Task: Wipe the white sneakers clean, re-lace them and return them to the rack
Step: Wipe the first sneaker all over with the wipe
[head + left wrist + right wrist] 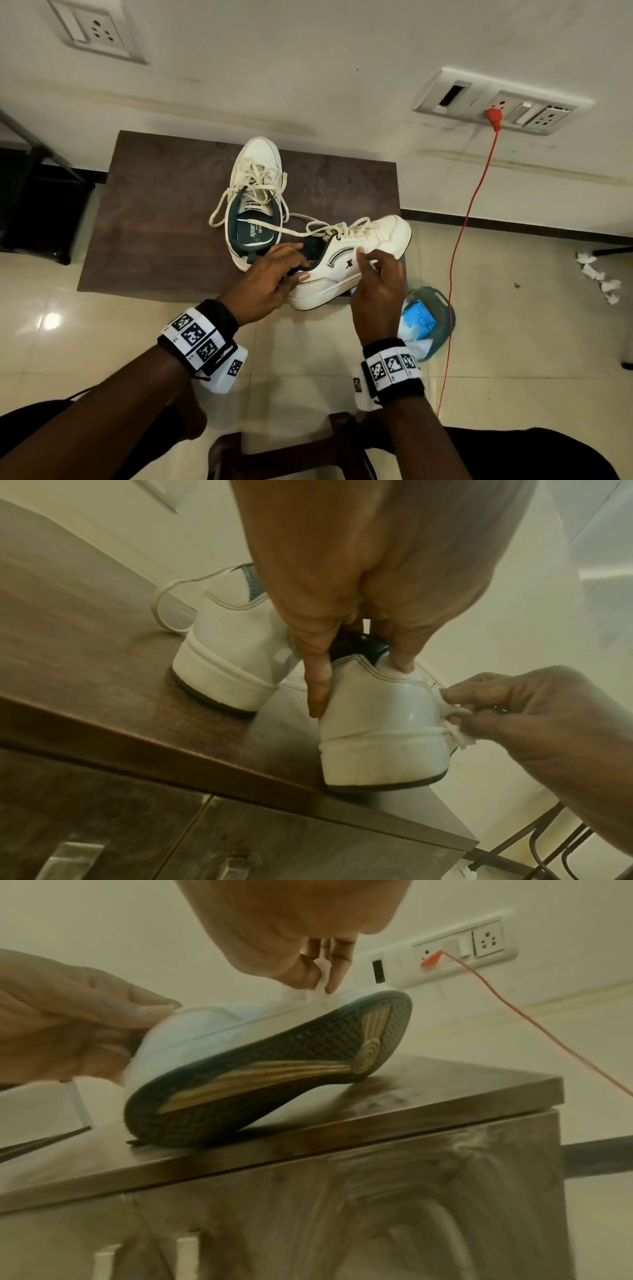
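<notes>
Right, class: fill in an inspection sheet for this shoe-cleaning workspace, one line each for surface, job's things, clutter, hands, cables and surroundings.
Surface: dark wooden cabinet top.
Job's things: near sneaker tilted on its edge at the front corner; far sneaker upright, laces loose; white wipe.
Clutter: crumpled tissues on the floor; green basket with a blue pack.
Hands: left hand grips the near sneaker's heel; right hand pinches the wipe against its side.
Cables: orange cord plugged into the wall socket.
Surroundings: tiled floor, cream wall.
</notes>
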Motion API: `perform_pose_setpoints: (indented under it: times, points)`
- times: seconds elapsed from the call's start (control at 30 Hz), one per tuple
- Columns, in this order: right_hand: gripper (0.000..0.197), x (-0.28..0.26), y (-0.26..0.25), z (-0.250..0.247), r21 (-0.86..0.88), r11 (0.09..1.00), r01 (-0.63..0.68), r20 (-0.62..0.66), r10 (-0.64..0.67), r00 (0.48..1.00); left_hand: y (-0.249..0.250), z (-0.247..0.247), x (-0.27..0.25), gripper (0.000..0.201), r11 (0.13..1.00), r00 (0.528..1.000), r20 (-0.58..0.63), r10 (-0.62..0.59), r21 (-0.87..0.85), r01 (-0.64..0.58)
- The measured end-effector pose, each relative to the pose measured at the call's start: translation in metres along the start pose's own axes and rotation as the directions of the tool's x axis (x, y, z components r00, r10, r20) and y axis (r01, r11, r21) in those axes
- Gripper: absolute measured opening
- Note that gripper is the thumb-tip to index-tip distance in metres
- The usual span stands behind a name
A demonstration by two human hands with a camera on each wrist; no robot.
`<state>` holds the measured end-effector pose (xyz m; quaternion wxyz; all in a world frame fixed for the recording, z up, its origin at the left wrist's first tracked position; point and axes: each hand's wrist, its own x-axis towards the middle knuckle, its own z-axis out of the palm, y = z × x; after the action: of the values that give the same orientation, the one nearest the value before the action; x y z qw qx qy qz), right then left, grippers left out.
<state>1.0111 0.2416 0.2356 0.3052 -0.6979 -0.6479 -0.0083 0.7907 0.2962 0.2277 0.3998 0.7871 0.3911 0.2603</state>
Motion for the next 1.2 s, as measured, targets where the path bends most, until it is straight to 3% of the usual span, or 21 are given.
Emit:
perform_pose_setpoints:
  times: [0.1, 0.17, 0.3, 0.4, 0.47, 0.6, 0.77, 1.03, 1.1, 1.2]
  points:
    - [0.054, -0.019, -0.036, 0.009, 0.165, 0.979, -0.121, -0.022, 0.126, 0.992, 0.000, -0.002, 0.001, 0.018, 1.000, 1.000, -0.003, -0.019, -0.004, 0.019]
    - [0.054, -0.036, -0.057, 0.011, 0.236, 0.968, -0.091, 0.009, 0.091, 0.996, 0.001, -0.003, 0.001, 0.018, 0.999, 0.999, 0.003, -0.035, -0.008, 0.035]
    - [0.054, -0.033, -0.040, 0.006, 0.187, 0.979, 0.078, 0.048, -0.089, 0.995, -0.003, -0.004, 0.000, 0.024, 0.995, 0.999, 0.030, -0.034, -0.090, 0.036]
    - [0.058, -0.020, -0.014, 0.002, 0.159, 0.984, -0.079, -0.019, 0.083, 0.996, -0.005, -0.002, -0.001, 0.028, 0.987, 0.997, 0.050, -0.066, -0.146, 0.073]
    - [0.056, -0.021, -0.024, 0.006, 0.213, 0.962, -0.173, -0.060, 0.190, 0.980, -0.004, -0.002, -0.001, 0.029, 0.986, 0.995, 0.055, -0.078, -0.144, 0.085]
    - [0.051, -0.045, -0.067, 0.016, 0.268, 0.959, -0.088, 0.007, 0.089, 0.996, -0.004, -0.005, 0.002, 0.029, 0.988, 0.994, 0.050, -0.102, -0.114, 0.107]
    - [0.041, -0.044, -0.054, 0.004, 0.311, 0.950, -0.010, 0.055, -0.008, 0.998, -0.006, -0.006, 0.002, 0.030, 0.994, 0.994, 0.065, -0.089, -0.062, 0.093]
    - [0.045, -0.045, -0.071, 0.016, 0.335, 0.921, -0.200, -0.060, 0.233, 0.971, -0.006, -0.005, 0.003, 0.031, 0.992, 0.992, 0.072, -0.106, -0.065, 0.110]
    - [0.044, -0.050, -0.077, 0.020, 0.342, 0.919, -0.196, -0.072, 0.234, 0.970, -0.007, -0.005, 0.005, 0.032, 0.992, 0.991, 0.078, -0.111, -0.049, 0.115]
    - [0.043, -0.054, -0.070, 0.018, 0.319, 0.942, -0.104, -0.063, 0.131, 0.989, -0.007, -0.005, 0.005, 0.032, 0.994, 0.992, 0.081, -0.097, -0.039, 0.100]
